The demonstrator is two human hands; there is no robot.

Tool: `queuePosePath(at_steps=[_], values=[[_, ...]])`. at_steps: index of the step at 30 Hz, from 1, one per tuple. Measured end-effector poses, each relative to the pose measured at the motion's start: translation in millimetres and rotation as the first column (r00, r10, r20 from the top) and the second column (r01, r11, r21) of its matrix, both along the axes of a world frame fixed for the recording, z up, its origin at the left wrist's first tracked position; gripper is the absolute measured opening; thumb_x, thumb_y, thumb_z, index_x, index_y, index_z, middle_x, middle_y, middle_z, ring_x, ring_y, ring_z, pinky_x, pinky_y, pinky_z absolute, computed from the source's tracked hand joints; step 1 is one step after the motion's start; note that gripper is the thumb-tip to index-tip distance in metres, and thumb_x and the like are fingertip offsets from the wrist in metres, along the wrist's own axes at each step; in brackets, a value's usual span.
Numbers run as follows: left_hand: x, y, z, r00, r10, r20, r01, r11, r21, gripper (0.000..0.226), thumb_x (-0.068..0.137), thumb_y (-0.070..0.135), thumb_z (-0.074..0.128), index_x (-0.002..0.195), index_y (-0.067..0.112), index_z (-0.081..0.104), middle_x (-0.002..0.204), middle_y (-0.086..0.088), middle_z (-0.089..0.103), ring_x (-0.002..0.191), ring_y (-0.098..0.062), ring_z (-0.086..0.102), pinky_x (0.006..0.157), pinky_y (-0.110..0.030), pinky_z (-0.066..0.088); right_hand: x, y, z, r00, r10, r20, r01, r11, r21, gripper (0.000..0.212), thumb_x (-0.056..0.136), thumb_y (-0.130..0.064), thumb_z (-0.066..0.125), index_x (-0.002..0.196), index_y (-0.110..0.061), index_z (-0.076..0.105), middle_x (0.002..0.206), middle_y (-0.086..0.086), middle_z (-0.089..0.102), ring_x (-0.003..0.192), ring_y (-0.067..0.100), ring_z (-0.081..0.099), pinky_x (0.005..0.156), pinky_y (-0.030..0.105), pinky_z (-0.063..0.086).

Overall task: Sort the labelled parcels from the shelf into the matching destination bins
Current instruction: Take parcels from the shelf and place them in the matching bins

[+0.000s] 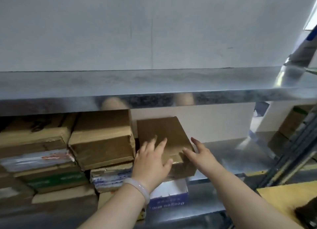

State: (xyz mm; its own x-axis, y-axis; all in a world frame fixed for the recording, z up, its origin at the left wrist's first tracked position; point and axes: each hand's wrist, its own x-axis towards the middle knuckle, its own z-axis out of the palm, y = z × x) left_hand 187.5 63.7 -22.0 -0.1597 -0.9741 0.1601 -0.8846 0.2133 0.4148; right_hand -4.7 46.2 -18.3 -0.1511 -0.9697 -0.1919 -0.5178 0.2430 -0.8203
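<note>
A brown cardboard parcel [163,134] lies on top of a white and blue box [169,196] on the metal shelf [228,153], to the right of a stack of parcels. My left hand [152,161] rests flat on the parcel's near left part, fingers spread and straight; a pale bangle circles that wrist. My right hand [200,155] reaches along the parcel's right side with straight fingers, touching or nearly touching its edge. The image is blurred and no label can be read.
Stacked cardboard parcels [101,139] fill the shelf's left half. An upper metal shelf board [137,89] overhangs close above. More boxes [291,125] stand on a neighbouring rack at right, beside dark rack posts. A yellow surface [281,199] lies at lower right.
</note>
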Motion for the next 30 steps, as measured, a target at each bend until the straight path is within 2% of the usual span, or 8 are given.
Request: queuePosePath(at_steps=[6,9,13,17,19,22,27,30], values=[[-8.8,6.6,3.7,0.987,0.158,-0.004,-0.158,0.986,0.06,0.069,0.093,0.057,0.048,0.154,0.041,0.02,0.164,0.005,0.017,0.15,-0.024,0.012,0.121,-0.043,0.017,-13.3,-15.7,-23.8,0.95,-0.014,0.312,-0.059,0.973,0.224,0.058,0.088,-0.053,0.061,0.141,-0.041,0.039,0.129,-0.003,0.058,0.115,0.026,0.056,0.091,0.047,0.049],[-15.6,14.4,6.7,0.978,0.202,-0.053,-0.194,0.973,0.123,0.068,0.094,0.056,0.05,0.154,0.041,0.02,0.164,0.007,0.014,0.15,-0.023,0.009,0.122,-0.042,0.014,-17.7,-9.5,-26.3,0.917,-0.014,0.398,-0.053,0.986,0.159,0.042,0.091,-0.044,0.06,0.132,-0.034,0.053,0.11,-0.006,0.066,0.097,0.017,0.064,0.074,0.036,0.054],[-28.7,32.4,7.7,0.959,0.242,-0.149,-0.213,0.959,0.186,0.067,0.093,0.056,0.052,0.151,0.05,0.019,0.162,0.021,0.002,0.151,-0.018,0.001,0.119,-0.044,0.014,-36.3,16.6,-21.6,0.909,-0.01,0.417,-0.023,0.997,0.075,0.038,0.092,-0.04,0.06,0.129,-0.034,0.055,0.109,-0.005,0.067,0.091,0.013,0.064,0.059,0.024,0.047],[-38.2,52.1,12.3,0.945,0.242,-0.218,-0.2,0.96,0.199,0.069,0.093,0.057,0.052,0.15,0.054,0.014,0.159,0.023,-0.018,0.151,-0.022,-0.009,0.119,-0.048,0.015,-62.7,51.6,-17.0,0.895,0.019,0.446,-0.015,1.0,-0.012,0.04,0.091,-0.043,0.06,0.129,-0.044,0.047,0.118,-0.009,0.062,0.102,0.014,0.06,0.085,0.039,0.053],[-43.3,65.5,17.7,0.921,0.241,-0.305,-0.17,0.956,0.24,0.07,0.093,0.057,0.052,0.149,0.057,0.01,0.162,0.017,-0.014,0.152,-0.023,-0.003,0.118,-0.046,0.019,-70.9,72.9,-14.4,0.891,0.019,0.453,-0.005,0.999,-0.033,0.048,0.09,-0.045,0.061,0.134,-0.043,0.045,0.122,-0.009,0.06,0.108,0.017,0.059,0.096,0.048,0.05],[-48.4,93.3,23.0,0.887,0.198,-0.418,-0.096,0.963,0.253,0.073,0.093,0.055,0.055,0.147,0.06,0.007,0.165,0.007,0.001,0.151,-0.023,0.012,0.116,-0.043,0.024,-74.5,109.3,-9.8,0.882,0.017,0.471,0.022,0.997,-0.077,0.055,0.088,-0.046,0.063,0.139,-0.043,0.041,0.126,-0.011,0.058,0.113,0.016,0.057,0.099,0.05,0.048],[-26.6,159.0,21.2,0.833,0.129,-0.537,-0.052,0.986,0.158,0.07,0.092,0.05,0.06,0.142,0.067,0.013,0.164,0.01,0.007,0.15,-0.018,0.013,0.114,-0.038,0.023,-58.5,177.0,0.7,0.841,-0.007,0.541,0.064,0.994,-0.088,0.038,0.087,-0.054,0.059,0.124,-0.05,0.049,0.125,-0.007,0.058,0.113,0.019,0.056,0.097,0.05,0.049],[-1.4,209.0,17.0,0.788,0.106,-0.606,-0.028,0.99,0.137,0.068,0.092,0.048,0.062,0.131,0.078,0.014,0.163,0.013,0.009,0.149,-0.013,0.011,0.106,-0.03,0.019,-43.4,217.9,5.4,0.784,-0.032,0.62,0.079,0.996,-0.049,0.056,0.077,-0.068,0.061,0.124,-0.039,0.057,0.118,0.001,0.067,0.107,0.024,0.064,0.094,0.05,0.051]])
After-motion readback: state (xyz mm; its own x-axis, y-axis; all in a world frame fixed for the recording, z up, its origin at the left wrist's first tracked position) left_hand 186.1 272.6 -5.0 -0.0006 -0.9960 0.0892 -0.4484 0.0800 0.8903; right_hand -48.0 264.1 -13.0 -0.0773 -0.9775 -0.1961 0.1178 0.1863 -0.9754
